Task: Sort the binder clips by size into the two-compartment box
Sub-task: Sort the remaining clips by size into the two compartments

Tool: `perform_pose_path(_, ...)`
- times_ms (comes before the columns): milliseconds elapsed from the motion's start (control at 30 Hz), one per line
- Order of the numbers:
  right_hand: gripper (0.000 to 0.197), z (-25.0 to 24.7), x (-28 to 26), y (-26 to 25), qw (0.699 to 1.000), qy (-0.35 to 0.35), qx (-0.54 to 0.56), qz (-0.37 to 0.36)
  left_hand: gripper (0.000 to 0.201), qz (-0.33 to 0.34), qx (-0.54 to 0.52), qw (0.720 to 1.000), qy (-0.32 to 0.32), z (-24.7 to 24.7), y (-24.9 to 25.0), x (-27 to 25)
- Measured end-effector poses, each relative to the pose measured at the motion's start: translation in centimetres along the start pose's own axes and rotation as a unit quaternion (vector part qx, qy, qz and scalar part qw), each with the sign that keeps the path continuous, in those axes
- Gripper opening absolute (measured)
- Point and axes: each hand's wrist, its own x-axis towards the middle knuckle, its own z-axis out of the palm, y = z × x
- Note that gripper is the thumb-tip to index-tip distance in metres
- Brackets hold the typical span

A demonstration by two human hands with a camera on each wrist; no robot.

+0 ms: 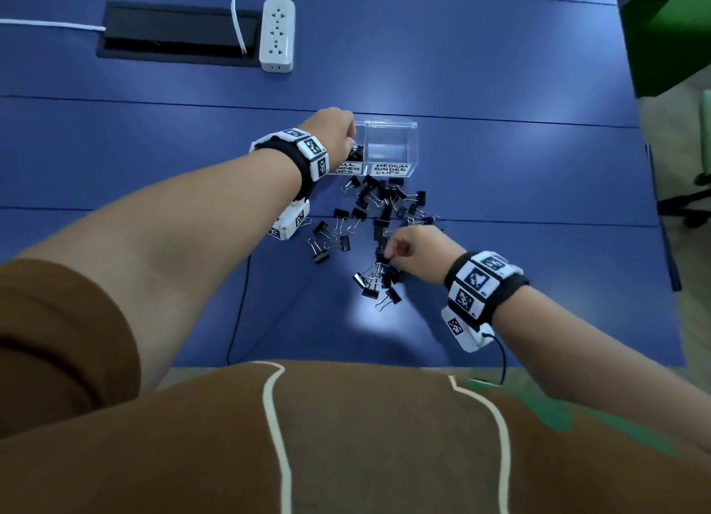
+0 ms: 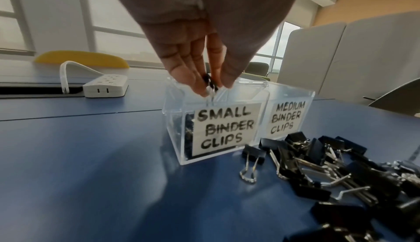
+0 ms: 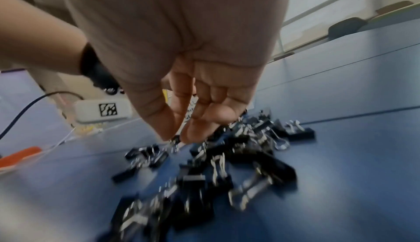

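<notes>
The left hand [image 2: 200,51] pinches a small binder clip [image 2: 210,84] directly over the open top of the "SMALL BINDER CLIPS" compartment [image 2: 179,120] of the clear box [image 1: 411,128]; the clip hangs upright, wire handles down, just inside the rim, so I judge a straight release suffices. The empty "MEDIUM BINDER CLIPS" compartment [image 2: 306,105] sits at 3 o'clock from it. The unsorted pile [image 1: 379,221] spreads from the box front toward 6 o'clock on the blue bench [image 1: 154,148]. The right hand [image 1: 415,250], nearer the pile, pinches a clip [image 3: 176,141] at its near end, thumb and forefinger together; its size is blurred. A power strip [image 1: 277,32] lies well apart at 11 o'clock.
</notes>
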Motion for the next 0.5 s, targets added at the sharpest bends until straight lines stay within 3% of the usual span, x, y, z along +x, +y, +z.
perform_pose_path(133,0.011,2.5,-1.6,1.2,0.998,-0.044,-0.035,0.015,0.017,0.046,0.018,0.997,0.057,0.6,0.7,-1.9)
perform_pose_path(200,0.013,3.4,-1.3,1.2,0.998,-0.033,-0.052,0.018,0.015,0.063,-0.001,0.997,0.052,1.7,1.3,-4.0)
perform_pose_path(400,0.008,3.6,0.2,0.9,0.998,0.057,0.013,0.013,0.009,0.079,-0.009,0.990,-0.119,7.1,2.1,-11.7)
perform_pose_path(500,0.007,3.6,-0.1,1.4,0.996,0.079,0.026,0.022,0.014,0.054,-0.017,0.989,-0.138,9.1,1.3,-13.7)
